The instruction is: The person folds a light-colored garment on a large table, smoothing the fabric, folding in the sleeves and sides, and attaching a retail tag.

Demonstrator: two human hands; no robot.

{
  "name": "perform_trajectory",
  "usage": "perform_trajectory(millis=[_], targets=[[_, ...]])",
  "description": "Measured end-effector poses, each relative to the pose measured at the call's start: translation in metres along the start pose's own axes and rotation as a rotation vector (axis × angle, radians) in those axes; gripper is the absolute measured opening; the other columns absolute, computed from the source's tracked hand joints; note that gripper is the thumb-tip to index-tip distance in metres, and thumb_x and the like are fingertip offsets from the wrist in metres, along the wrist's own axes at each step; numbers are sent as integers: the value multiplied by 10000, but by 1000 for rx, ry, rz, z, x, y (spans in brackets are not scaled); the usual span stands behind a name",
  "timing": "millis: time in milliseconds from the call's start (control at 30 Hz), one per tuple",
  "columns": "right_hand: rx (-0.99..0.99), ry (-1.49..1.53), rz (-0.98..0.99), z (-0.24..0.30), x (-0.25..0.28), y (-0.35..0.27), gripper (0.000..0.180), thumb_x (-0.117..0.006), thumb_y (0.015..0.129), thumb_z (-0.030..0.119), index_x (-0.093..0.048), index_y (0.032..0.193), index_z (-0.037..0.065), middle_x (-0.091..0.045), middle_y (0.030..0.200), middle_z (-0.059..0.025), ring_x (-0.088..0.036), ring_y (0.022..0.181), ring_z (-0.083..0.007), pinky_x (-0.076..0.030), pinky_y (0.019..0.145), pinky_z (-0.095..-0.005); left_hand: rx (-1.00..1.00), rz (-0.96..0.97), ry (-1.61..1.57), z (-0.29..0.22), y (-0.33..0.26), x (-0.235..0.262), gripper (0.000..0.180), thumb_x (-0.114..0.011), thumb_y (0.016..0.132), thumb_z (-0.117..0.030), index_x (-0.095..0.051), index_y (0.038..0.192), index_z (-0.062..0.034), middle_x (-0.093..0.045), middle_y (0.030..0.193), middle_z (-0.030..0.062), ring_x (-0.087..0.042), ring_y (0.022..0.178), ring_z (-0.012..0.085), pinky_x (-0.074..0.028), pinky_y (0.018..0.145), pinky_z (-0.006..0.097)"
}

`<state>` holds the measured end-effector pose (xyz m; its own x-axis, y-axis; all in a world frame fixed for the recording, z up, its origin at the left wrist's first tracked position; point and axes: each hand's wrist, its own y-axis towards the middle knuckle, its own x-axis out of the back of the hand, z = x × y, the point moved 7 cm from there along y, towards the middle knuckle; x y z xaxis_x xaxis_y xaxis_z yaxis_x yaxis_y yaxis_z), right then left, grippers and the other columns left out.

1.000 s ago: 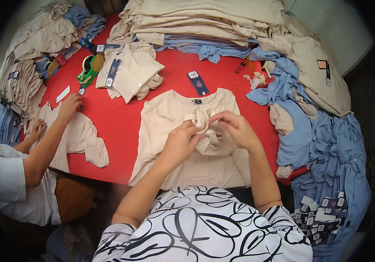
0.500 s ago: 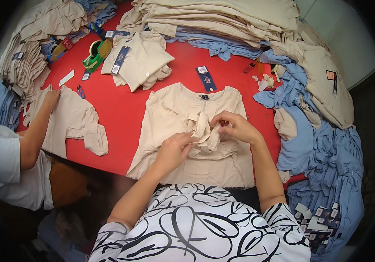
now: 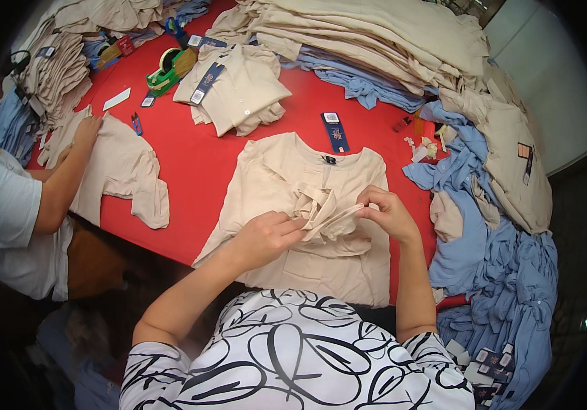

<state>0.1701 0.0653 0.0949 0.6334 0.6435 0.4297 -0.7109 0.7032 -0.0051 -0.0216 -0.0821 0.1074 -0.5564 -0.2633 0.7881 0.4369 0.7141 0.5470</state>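
Outward slides the right hand (image 3: 390, 215), fingertips pinching a beige fabric tie (image 3: 338, 220) and stretching it from the blouse's bunched front; the left hand (image 3: 269, 236) nips its other end. Beneath them, the beige blouse (image 3: 273, 181) lies on the red-covered bench (image 3: 198, 171); navy hang tag (image 3: 335, 132) just past the neckline, stacked beige garments (image 3: 369, 34) beyond.

Cloth strip (image 3: 340, 219) drawn straighter, right fingers (image 3: 377, 198) farther out

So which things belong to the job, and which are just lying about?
Belongs:
beige blouse
its cloth tie, in the right hand
maybe the dark-blue tag above it

Lying about:
green tape dispenser
blue snips
white strip
folded beige garment
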Motion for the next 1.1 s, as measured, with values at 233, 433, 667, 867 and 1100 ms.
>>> perform_trajectory(millis=[233,433,667,867,1100], targets=[[-70,405,240,-28,-31,37,104,-740,840,69,-640,854,40,-682,1107,-97,-612,959,-114,-497,805,-272,-160,109,42,-5,-2,-8,136,-682,773,-126,-685,896,-66,-690,1135,41,-640,852,182,-535,761,312],[-100,398,99,-25,-16,33,112,-711,867,115,-661,921,30,-650,963,-26,-591,937,-121,-479,805,-282,129,-69,-21,18,-8,8,112,-672,805,-31,-688,916,-40,-686,1104,70,-654,815,230,-546,746,332],[29,151,-114,-16,-17,25,92,-667,830,31,-644,918,17,-598,964,-36,-586,895,-125,-483,800,-275,676,-289,-428,42,-31,-14,172,-654,814,79,-687,968,10,-654,1079,112,-685,872,245,-582,707,311],[92,157,-5,-28,-21,17,123,-642,824,-92,-623,903,1,-594,1105,-71,-606,934,-114,-507,816,-245,606,-313,-366,43,-30,-6,110,-690,823,36,-682,931,14,-665,1059,109,-692,781,224,-565,627,318],[-41,406,-15,-37,-34,9,125,-662,826,-75,-614,888,22,-613,1129,-78,-601,944,-107,-500,828,-246,527,-286,-208,38,-35,-5,130,-730,784,20,-690,903,-16,-675,983,98,-675,741,231,-556,628,321]])
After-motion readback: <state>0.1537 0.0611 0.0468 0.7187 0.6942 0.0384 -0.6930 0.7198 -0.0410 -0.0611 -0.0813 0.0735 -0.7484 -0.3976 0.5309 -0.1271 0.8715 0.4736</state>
